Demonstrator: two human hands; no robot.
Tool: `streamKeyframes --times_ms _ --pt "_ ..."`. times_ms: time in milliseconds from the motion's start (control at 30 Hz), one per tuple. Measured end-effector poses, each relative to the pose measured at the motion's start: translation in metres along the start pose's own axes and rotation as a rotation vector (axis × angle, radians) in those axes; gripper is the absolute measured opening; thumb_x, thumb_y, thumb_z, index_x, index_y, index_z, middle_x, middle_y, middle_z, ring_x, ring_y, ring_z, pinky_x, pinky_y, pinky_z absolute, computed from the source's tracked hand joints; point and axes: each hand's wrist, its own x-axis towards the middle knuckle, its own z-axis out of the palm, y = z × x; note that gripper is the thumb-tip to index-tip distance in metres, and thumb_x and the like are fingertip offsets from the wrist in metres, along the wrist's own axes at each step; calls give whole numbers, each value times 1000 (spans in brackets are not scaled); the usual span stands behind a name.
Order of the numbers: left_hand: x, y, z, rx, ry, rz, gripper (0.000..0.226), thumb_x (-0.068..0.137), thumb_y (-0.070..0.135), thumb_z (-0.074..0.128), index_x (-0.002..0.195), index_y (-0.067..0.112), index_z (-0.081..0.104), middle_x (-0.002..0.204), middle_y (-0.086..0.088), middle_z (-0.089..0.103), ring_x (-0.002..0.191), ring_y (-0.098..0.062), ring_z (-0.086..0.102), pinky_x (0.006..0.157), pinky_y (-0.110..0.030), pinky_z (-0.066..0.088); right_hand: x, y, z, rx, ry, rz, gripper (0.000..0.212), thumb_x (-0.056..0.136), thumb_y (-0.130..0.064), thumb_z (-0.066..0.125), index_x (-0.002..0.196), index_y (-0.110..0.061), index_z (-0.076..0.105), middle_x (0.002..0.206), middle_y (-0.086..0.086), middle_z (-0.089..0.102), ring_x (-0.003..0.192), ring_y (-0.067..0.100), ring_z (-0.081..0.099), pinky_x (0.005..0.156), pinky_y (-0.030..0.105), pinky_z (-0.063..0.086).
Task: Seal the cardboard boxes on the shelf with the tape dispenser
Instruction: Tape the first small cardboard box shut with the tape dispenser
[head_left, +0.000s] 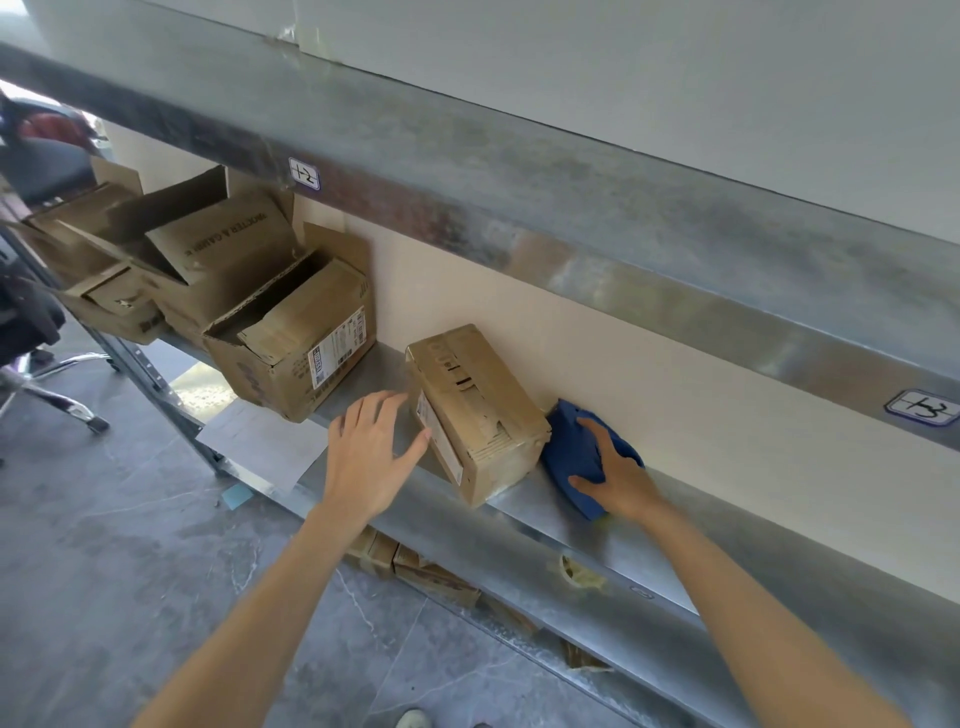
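1. Steel shelving stood against a cream wall above a grey tiled floor. The working shelf ran from lower right to upper left beneath an upper beam that carried handwritten labels.
2. Three open boxes crowded the shelf's left end with their flaps up and no tape across them. The labelled box was the nearest of them to you.
3. The small box stood apart from those, near the middle of the shelf, with its flaps folded down. Its top seam looked torn and ragged, and you could not tell whether any tape there held.
4. The tape dispenser, blue, lay on the shelf just beside the small box's right end, close to the wall.
5. Your right hand gripped the dispenser, with the fingers curled over its top and the thumb on its near edge.
6. Your left hand hovered with its fingers spread and held nothing. The thumb tip was at the small box's left face, though contact was unclear.
7. You appeared to be at the pick-up step, taking the tool while getting ready to steady the small box.
8. The next move probably called for pressing the left palm onto the flaps. You would then lift the dispenser to one end of the seam and draw it along with even pressure.
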Motion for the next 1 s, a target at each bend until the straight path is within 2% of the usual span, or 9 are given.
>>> streamKeyframes --times_ms 67,133,233,367,433,500,600,667,1000 --pt "-1 1 1 0 -3 0 70 90 66 28 133 18 55 136 -2 55 130 -24 47 103 -46 38 7 0 -13 41 -54 5 83 87 -28 69 147 -50 16 74 6 59 60 20 55 58 30 41" --pt "-1 1 2 -5 -4 -6 71 89 66 27 133 18 55 136 -3 55 130 -24 47 103 -46 37 15 -3 -23 72 -112 14 87 83 -27 73 145 -49 16 100 16 62 84 30 62 71 38 48" --pt "-2 1 1 -17 -6 -15 71 89 66 27 133 18 55 136 -3 56 130 -24 47 104 -46 37 18 -11 -29 149 -171 22 97 78 -18 77 148 -43 14 135 11 49 116 34 53 98 49 45" --pt "-4 -1 -1 -23 -4 -16 72 88 66 27 134 18 55 136 -3 56 130 -25 47 104 -45 37 21 -12 -24 188 -175 22 99 76 -11 74 143 -52 13 146 24 39 131 48 41 106 61 38" --pt "-5 -2 -2 -23 -14 -14 73 88 66 25 135 18 54 137 -2 55 131 -25 46 105 -44 35 21 -11 -19 191 -173 16 98 79 -7 70 136 -62 13 147 33 34 132 56 36 103 65 38" --pt "-6 -1 -3 -25 -28 -12 74 87 67 24 136 19 53 138 -2 54 132 -24 44 106 -43 34 17 -14 -15 186 -131 35 96 79 -11 70 134 -66 14 144 29 41 125 54 45 96 63 44" --pt "-7 2 -5 -37 -35 1 75 87 67 24 138 20 51 140 -1 52 133 -22 43 107 -42 33 3 -20 -13 117 8 82 84 82 -32 71 137 -62 15 129 -1 59 101 28 63 91 46 52" --pt "-8 4 -7 -45 -32 26 73 88 67 25 138 20 51 140 0 52 134 -22 42 107 -42 33 -4 -21 -13 114 67 46 71 86 -42 64 135 -63 17 128 -6 60 99 24 64 90 41 52" --pt "-5 36 -10 -80 -18 154 69 92 65 27 140 21 49 142 1 48 135 -18 38 108 -38 31 -39 -37 -47 134 278 -131 76 89 -23 72 147 -46 28 130 4 58 99 31 63 84 47 53"
